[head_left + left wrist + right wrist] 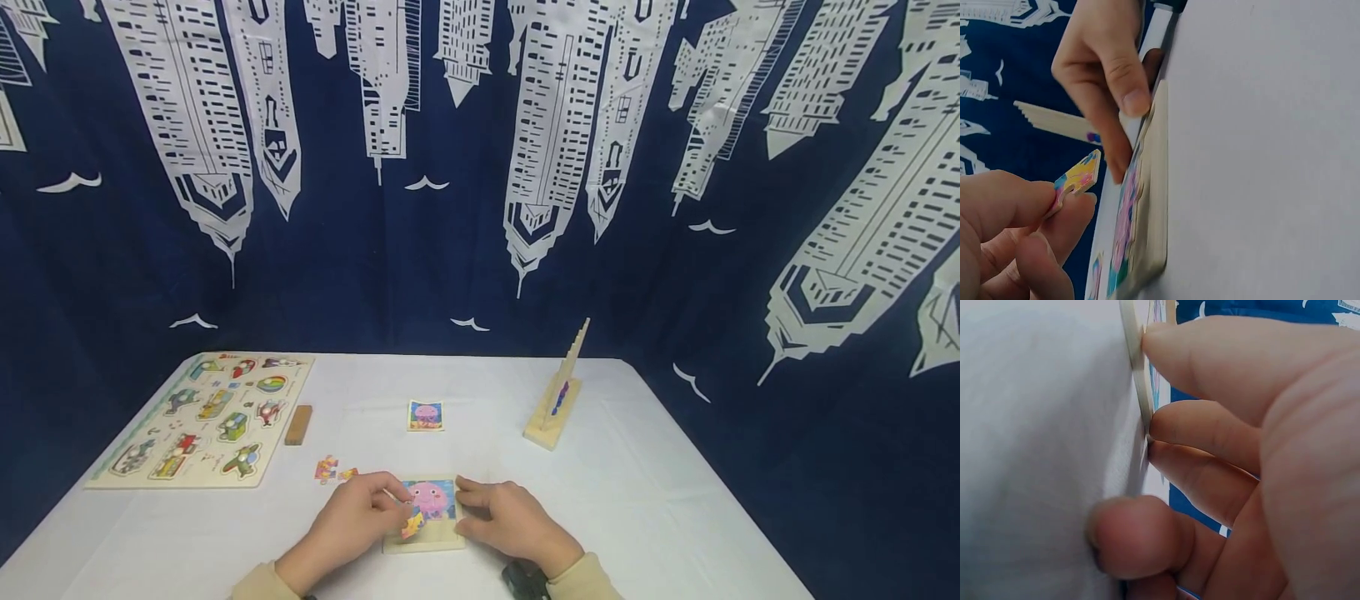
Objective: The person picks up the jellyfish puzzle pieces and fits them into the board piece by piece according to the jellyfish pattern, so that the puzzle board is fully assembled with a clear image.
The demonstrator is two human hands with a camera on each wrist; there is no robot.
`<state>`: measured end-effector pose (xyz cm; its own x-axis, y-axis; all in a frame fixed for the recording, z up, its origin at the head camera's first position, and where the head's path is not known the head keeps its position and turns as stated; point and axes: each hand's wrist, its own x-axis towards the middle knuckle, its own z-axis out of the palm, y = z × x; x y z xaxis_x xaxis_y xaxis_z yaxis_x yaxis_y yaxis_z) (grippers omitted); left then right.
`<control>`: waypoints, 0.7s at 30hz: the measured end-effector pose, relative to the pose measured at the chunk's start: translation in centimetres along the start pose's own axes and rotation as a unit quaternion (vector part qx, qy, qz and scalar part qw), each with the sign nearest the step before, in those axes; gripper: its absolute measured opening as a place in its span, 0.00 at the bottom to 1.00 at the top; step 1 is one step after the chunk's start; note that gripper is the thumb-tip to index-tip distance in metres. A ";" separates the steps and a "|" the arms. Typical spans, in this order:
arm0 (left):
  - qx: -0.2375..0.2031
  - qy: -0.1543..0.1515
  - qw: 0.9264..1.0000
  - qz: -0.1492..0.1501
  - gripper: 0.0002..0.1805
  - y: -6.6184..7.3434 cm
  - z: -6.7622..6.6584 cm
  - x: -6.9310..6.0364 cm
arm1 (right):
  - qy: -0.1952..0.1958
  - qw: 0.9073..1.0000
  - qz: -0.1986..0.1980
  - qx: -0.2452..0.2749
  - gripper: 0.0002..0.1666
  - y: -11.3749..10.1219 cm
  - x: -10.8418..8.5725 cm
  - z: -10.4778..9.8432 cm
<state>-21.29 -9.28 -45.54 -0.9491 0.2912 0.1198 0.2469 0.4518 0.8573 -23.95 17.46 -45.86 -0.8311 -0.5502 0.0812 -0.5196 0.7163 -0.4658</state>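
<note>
In my left hand I pinch a small yellow, pink and blue jigsaw piece between thumb and fingers. It is held over the lower left of a shallow wooden puzzle tray. Pieces showing a pink sea creature on blue fill the upper part of that tray; bare wood shows along the lower part. My right hand rests its thumb and fingertips against the tray's right edge, as the right wrist view also shows. Left of the tray lie loose jigsaw pieces, partly hidden by my left hand.
Behind the tray lies a small picture card with a similar pink creature. A large wooden vehicle puzzle board is at the left, beside a brown wooden block. A wooden stand with a stepped upright is at the back right.
</note>
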 end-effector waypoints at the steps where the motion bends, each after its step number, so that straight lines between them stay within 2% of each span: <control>1: 0.005 -0.003 1.000 -0.001 0.07 0.2 0.3 0.2 | 0.000 1.000 0.000 -0.001 0.26 0.0 0.0 0.0; 6: 0.051 -0.006 0.999 0.003 0.04 1.0 2.0 1.1 | 0.002 1.000 0.000 -0.006 0.24 0.1 0.1 0.2; 9: 0.083 -0.006 0.996 0.020 0.03 1.3 3.0 1.6 | 0.003 1.000 -0.001 -0.004 0.23 0.3 0.1 0.2; 14: 0.111 -0.013 0.993 0.036 0.03 1.1 4.1 1.9 | -0.004 1.000 0.001 0.008 0.22 0.4 0.3 0.3; 21: 0.149 0.019 0.987 0.050 0.04 0.7 4.8 1.9 | -0.003 1.000 0.012 0.017 0.21 0.6 0.1 0.3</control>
<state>-22.02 -4.33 -47.13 -0.9223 0.3178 0.2198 0.3809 0.6525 0.6551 -24.32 17.74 -46.38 -0.8421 -0.5354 0.0645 -0.4924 0.7146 -0.4969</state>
